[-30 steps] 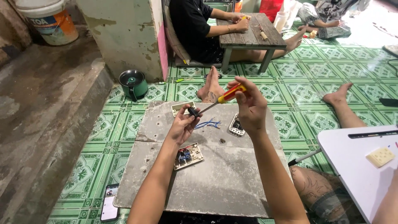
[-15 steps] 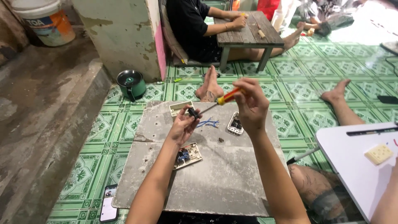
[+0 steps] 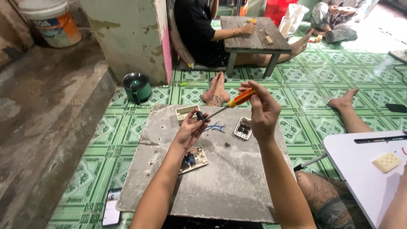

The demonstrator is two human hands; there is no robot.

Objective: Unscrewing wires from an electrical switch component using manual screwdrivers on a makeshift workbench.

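Screwdriver [image 3: 231,104] | handle in right hand [image 3: 263,111] fingers | tip at left hand [image 3: 191,128]

Grey, stained slab [image 3: 229,186] laid flat on green patterned floor tiles [image 3: 305,89]. On the slab: a small circuit board [image 3: 193,160] near the middle, a white switch housing [image 3: 243,128] with dark insides, blue wire scraps [image 3: 215,127], a cream plastic piece [image 3: 185,112] at the far edge, one tiny dark bit [image 3: 227,145]. Beside the slab's near left corner, on the tiles, a phone [image 3: 112,208].
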